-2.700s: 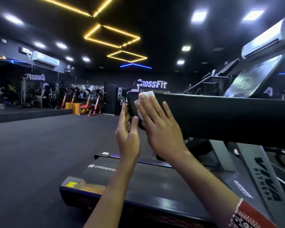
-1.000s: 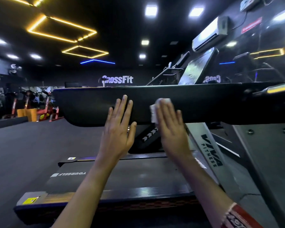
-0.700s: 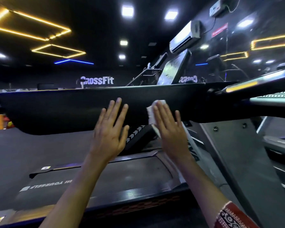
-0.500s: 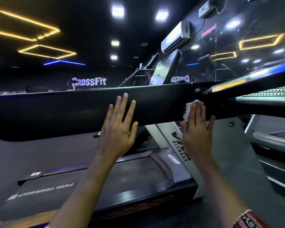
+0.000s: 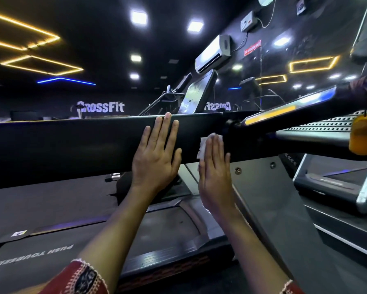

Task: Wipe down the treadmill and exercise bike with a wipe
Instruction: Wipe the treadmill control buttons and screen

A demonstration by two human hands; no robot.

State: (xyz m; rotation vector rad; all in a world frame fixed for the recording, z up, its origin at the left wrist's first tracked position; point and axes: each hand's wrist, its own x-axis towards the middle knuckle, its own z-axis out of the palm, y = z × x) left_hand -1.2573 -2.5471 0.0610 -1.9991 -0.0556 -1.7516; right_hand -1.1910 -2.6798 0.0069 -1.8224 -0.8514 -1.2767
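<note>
The treadmill's long black side rail (image 5: 72, 145) runs across the view at chest height. My left hand (image 5: 157, 153) lies flat against it, fingers spread, holding nothing. My right hand (image 5: 215, 170) presses a white wipe (image 5: 202, 146) flat against the rail near where it joins the console arm (image 5: 284, 124). Only the wipe's upper left corner shows past my fingers. The treadmill belt and deck (image 5: 165, 230) lie below my forearms. No exercise bike can be made out.
The grey treadmill upright (image 5: 269, 200) stands just right of my right hand. An orange tag (image 5: 364, 136) hangs at the far right. A second treadmill (image 5: 337, 187) sits beyond it. More machine consoles (image 5: 199, 94) and a wall air conditioner (image 5: 212, 54) are behind the rail.
My right hand has slid the wipe along the rail from its left end rightward to the console joint. My left hand followed along the rail, staying flat. The view turned right.
</note>
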